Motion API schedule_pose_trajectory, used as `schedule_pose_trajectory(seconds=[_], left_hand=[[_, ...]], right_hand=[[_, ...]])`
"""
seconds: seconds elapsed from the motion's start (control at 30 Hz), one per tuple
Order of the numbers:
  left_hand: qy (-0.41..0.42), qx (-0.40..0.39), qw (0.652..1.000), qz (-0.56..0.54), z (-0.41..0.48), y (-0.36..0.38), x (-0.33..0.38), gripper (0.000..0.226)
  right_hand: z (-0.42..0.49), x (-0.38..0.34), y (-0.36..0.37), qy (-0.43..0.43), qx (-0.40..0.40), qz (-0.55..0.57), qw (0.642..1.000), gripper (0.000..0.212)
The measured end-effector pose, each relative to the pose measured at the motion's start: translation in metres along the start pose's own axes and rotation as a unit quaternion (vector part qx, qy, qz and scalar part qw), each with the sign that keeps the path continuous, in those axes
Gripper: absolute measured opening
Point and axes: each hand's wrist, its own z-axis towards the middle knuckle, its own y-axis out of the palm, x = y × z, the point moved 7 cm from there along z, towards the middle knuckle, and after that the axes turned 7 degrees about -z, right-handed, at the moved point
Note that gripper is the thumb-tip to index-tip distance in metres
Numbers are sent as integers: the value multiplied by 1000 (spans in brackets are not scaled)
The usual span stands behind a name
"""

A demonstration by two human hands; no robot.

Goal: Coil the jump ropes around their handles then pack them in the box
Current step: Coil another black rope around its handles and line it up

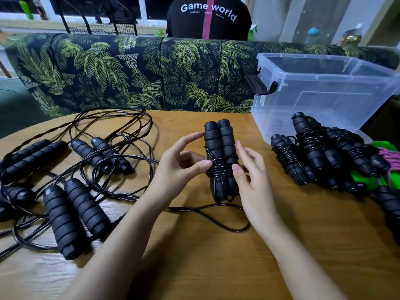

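My left hand (184,161) grips a pair of black foam jump-rope handles (219,144) held upright side by side above the wooden table (205,256). Black cord (220,167) is wound several turns around their middle. My right hand (251,176) sits at the right side of the coil, fingers touching the cord. A loose tail of the cord (216,213) loops on the table below. Uncoiled ropes with black handles (65,213) lie tangled at the left. Coiled ropes (313,152) are piled at the right. The clear plastic box (324,94) stands at the back right, with nothing visible inside.
A leaf-patterned sofa back (129,72) runs behind the table. A person in a black shirt (208,18) sits beyond it. Green and pink items (387,161) lie at the far right edge beside the coiled pile.
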Motion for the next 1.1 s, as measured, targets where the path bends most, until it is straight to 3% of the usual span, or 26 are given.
schedule_pose_trajectory(seconds=[0.1, 0.27, 0.4, 0.53, 0.73, 0.87, 0.97, 1.1], left_hand=[[15, 29, 999, 2, -2, 0, 3, 60], [26, 53, 998, 10, -3, -1, 5, 65], [43, 8, 999, 21, -4, 9, 7, 62], [64, -25, 996, 47, -5, 13, 8, 58], [51, 17, 998, 23, -3, 4, 5, 47], [19, 42, 999, -4, -2, -4, -4, 61], [-17, 12, 999, -26, -1, 0, -8, 72], [-34, -29, 998, -51, -2, 8, -8, 61]], right_hand=[[-4, -4, 2, -37, 14, -34, 999, 46], [-11, -13, 14, -29, -37, -85, 995, 97], [-10, -9, 13, -13, -20, -114, 993, 107], [-7, 0, 11, 16, -27, -53, 998, 92], [-7, -11, 5, -4, -13, 46, 999, 81], [-8, -16, 7, -10, -31, 113, 993, 73], [-10, -19, 11, -9, -52, 180, 982, 61], [-13, -18, 15, -10, -54, 210, 976, 50]])
